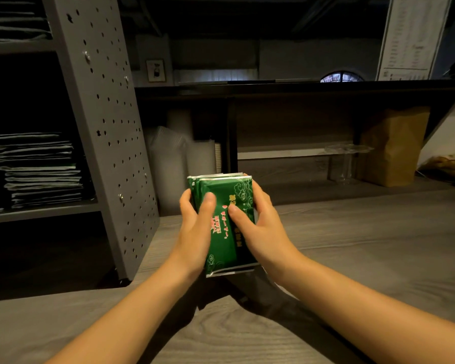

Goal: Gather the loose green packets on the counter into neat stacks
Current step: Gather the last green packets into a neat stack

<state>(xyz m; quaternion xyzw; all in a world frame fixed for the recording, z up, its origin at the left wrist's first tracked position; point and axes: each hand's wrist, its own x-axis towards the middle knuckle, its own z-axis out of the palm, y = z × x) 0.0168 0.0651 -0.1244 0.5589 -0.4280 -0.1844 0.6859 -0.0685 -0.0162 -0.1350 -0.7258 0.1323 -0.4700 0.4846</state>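
Note:
A stack of green packets (227, 195) with red print and silver sealed ends is held above the grey wood-grain counter (352, 245). My left hand (195, 232) grips its left side, thumb lying on the top packet. My right hand (260, 227) grips the right side, thumb also pressed on the top face. The packets lie flush, with several edges showing at the far end. The stack's underside is hidden.
A grey perforated shelf upright (103, 127) stands at the left, with folded dark stacks (37, 169) on its shelf. Behind the counter are a brown paper bag (394, 145), a clear glass stand (347, 158) and white plastic rolls (174, 158).

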